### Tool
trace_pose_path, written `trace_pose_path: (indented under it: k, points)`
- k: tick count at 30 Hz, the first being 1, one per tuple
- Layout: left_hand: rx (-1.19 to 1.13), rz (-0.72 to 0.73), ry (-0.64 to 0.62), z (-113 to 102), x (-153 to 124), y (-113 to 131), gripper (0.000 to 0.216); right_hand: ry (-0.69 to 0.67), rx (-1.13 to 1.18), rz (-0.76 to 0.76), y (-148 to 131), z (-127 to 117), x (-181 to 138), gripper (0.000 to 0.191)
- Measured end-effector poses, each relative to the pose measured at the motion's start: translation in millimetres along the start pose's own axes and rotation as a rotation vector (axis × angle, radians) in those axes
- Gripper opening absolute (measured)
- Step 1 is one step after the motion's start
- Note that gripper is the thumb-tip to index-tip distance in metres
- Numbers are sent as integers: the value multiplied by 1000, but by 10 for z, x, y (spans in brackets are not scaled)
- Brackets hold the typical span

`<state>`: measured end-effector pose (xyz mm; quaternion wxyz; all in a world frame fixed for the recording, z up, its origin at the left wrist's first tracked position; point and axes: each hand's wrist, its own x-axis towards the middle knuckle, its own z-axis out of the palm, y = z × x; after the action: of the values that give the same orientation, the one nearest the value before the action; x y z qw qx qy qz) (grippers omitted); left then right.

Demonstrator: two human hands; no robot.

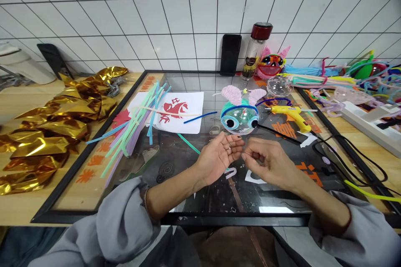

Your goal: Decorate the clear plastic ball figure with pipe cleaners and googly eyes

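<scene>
A: What occupies the lower centre?

B: Two bare hands over a black-framed glass tabletop [216,200]. The left hand [219,152] is palm up, its fingers extended. The right hand [271,160], just beside it, is curled narrow, thumb against forefinger; whether it grips anything cannot be told.

A: And directly above the hands?

B: A clear ball animal head [242,113], slightly right of centre, near the left fingertips. It bears pink chenille ears, a blue band and two googly eyes.

A: What flanks it?

B: At right, a yellow hot-glue gun [291,116] lies on its side. At left, a bundle of pastel chenille stems [134,125] partly overlaps white paper [192,106] with a red design. Crumpled gold foil [56,129] covers the left of the frame.

A: The far edge?

B: Upper centre, a black smartphone [231,55] leans against white tiles [202,14], left of a red-capped glass bottle [255,52]. A second animal head [271,64], pink-eared, sits beside the bottle.
</scene>
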<state>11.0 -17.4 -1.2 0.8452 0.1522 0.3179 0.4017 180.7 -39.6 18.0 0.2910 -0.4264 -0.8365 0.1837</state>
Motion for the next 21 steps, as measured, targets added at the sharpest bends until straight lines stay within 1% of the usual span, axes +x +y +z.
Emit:
trace_pose_path:
  k: [3,5,7,8,10,12,14,16,18,21]
  points:
    - [-11,-17,-18,-6,1,8,50,-92,-196,14,82,-2,-19,10]
    - [-8,-28,-22,-14,-1,15,50,-151,-294,19,123,-13,-32,4]
    - [-13,-36,-23,-20,-4,21,50,-173,-306,-3,135,-32,-39,4]
    - [-20,-38,-28,-22,-6,23,50,-158,-272,-24,130,-40,-41,7]
    - [-35,-41,-40,-21,-9,24,50,-75,-174,-77,109,-43,-42,7]
    - [-44,-47,-48,-19,-13,23,50,62,-139,-127,90,-21,-43,13]
    - [-43,-62,-60,-19,-16,21,51,204,-219,-151,87,17,-46,18]
    - [-34,-80,-78,-24,-18,17,53,303,-345,-156,97,51,-48,18]
    - [-20,-92,-103,-35,-21,12,56,343,-443,-174,109,70,-50,19]
    - [13,-102,-170,-57,-23,1,59,338,-533,-190,115,72,-47,19]
